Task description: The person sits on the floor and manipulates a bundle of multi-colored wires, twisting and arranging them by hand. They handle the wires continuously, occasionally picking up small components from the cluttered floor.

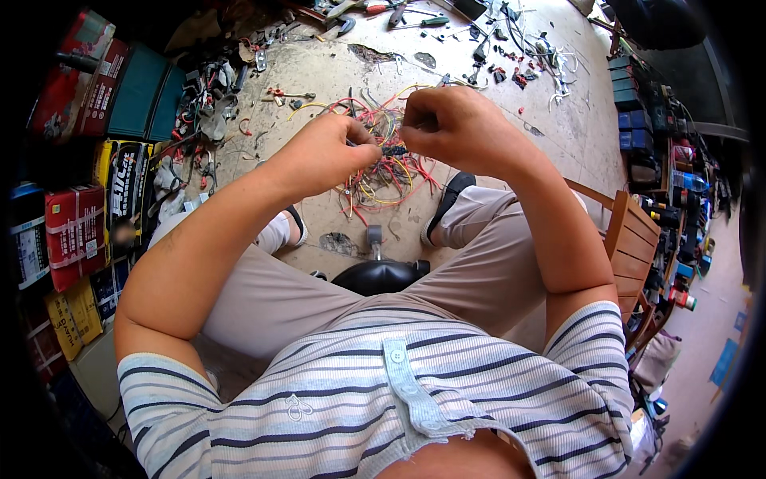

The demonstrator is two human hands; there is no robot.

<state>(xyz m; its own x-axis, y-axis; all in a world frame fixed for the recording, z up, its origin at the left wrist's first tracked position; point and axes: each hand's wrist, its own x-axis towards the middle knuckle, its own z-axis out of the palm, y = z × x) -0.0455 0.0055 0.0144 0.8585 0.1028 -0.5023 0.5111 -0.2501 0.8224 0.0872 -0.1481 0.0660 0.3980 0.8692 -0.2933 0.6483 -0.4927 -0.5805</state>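
Left hand (345, 150) and right hand (459, 125) above a wire tangle (387, 180)
Fingers curl inward, tips partly hidden; between them shows a small dark piece (394, 150), though I cannot tell whether either hand grips it

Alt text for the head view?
A person's left hand and right hand close together above a tangle of red and yellow wires on a worn floor, a small dark piece between them. Tools lie farther off; boxes are stacked at left, wooden slats at right.
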